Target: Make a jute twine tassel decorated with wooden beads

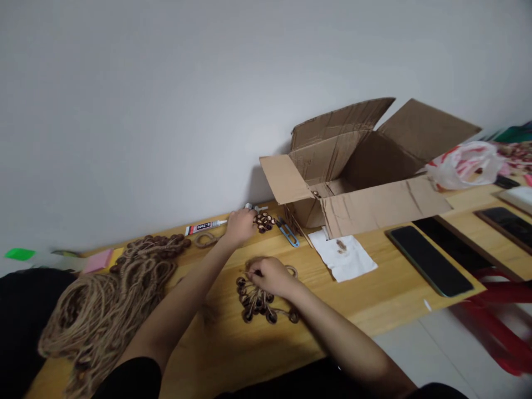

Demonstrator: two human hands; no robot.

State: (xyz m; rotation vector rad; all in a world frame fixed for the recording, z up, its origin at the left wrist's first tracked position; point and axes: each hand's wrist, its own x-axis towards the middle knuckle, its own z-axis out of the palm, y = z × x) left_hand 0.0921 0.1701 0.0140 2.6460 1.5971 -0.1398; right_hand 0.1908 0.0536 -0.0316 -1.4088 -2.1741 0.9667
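My left hand [241,226] reaches to the back of the wooden table, beside a small pile of dark and pale beads [265,222]; its fingertips are too small to make out. My right hand [270,275] is closed, pinching a thin cord above a cluster of dark round beads on brown cords [257,299]. A glue tube [203,226] lies left of my left hand. Blue thread snips [287,233] lie right of the bead pile. A ring of brown cord [205,239] rests near the glue tube.
Heaped brown cords [112,299] cover the left side. An open cardboard box [369,205] stands behind a stained white tissue [344,256]. Phones [430,260] lie at the right, with a plastic bag [465,166] behind and a red stool [494,327] below.
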